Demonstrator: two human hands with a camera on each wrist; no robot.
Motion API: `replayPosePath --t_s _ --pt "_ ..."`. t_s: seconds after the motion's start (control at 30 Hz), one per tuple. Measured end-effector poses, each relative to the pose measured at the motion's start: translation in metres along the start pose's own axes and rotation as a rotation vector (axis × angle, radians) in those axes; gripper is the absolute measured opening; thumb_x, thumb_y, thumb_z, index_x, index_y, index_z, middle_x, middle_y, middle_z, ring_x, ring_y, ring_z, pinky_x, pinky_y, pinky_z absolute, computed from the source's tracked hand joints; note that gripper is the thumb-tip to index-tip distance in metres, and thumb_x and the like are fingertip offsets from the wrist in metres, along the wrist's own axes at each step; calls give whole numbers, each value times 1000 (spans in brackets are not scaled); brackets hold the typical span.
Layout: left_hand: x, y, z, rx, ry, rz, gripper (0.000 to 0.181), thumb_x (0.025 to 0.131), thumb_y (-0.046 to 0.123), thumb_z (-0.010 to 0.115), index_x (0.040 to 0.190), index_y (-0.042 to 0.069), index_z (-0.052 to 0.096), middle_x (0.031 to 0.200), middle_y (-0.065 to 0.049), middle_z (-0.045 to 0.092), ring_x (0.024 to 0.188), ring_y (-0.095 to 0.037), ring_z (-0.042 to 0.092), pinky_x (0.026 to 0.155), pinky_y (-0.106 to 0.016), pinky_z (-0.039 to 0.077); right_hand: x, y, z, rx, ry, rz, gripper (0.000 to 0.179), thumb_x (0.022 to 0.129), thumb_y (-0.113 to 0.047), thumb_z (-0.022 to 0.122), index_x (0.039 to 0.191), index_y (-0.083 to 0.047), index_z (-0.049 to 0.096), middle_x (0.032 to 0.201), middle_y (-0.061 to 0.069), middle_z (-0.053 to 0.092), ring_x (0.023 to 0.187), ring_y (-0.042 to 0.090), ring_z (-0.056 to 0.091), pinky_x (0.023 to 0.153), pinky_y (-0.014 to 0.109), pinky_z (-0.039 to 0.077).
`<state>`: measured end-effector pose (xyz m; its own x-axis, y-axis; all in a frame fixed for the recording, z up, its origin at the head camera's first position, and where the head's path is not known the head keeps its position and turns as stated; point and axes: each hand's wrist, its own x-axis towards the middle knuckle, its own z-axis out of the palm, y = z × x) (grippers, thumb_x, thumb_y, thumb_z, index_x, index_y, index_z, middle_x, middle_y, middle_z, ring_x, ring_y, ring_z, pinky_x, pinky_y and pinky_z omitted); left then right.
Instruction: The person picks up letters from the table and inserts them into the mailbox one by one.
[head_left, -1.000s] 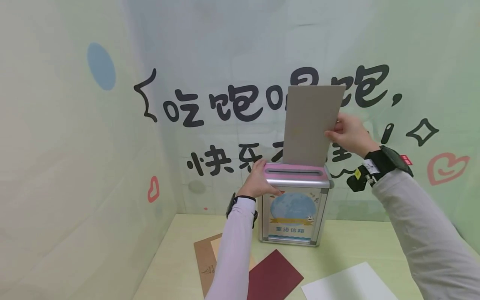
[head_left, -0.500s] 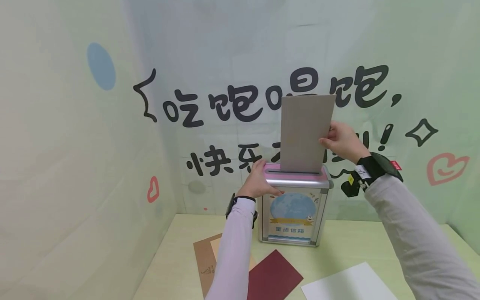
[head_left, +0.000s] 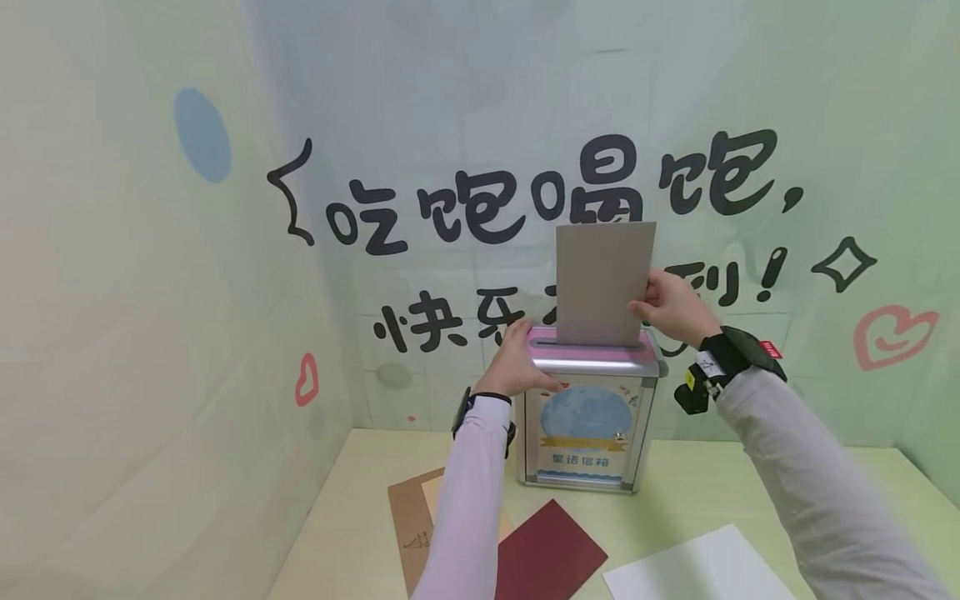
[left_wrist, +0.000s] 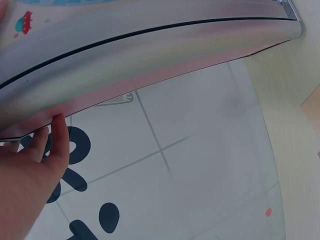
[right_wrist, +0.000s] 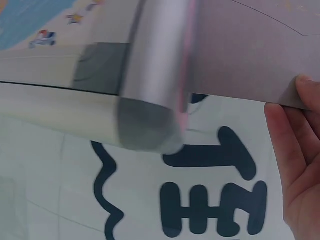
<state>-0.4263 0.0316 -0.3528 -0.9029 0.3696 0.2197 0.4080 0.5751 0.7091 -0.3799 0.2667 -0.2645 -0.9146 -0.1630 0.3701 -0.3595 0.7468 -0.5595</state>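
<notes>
Envelope (head_left: 602, 283) stands in a box (head_left: 585, 417) near the tabletop's (head_left: 712, 483) back edge, right hand (head_left: 677, 305) pinching it, left hand (head_left: 516, 367) gripping the box.

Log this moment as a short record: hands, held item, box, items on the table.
left hand: grips the box at its top left
right hand: pinches the grey card by its right edge
held item: grey card, upright, lower end in the slot
box: upright, pink top
on table: maroon card, white card, brown card partly hidden by left sleeve
</notes>
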Motion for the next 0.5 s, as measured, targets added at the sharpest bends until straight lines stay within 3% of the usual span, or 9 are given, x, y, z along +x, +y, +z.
replayPosePath --t_s 0.5 --pt "1 -1 0 -5 6 15 112 50 21 89 142 10 26 148 -7 17 123 -26 38 99 -36 36 -9 17 24 14 -50 34 29 84 1 58 111 10 49 99 30 60 91 39 60 77 47 48"
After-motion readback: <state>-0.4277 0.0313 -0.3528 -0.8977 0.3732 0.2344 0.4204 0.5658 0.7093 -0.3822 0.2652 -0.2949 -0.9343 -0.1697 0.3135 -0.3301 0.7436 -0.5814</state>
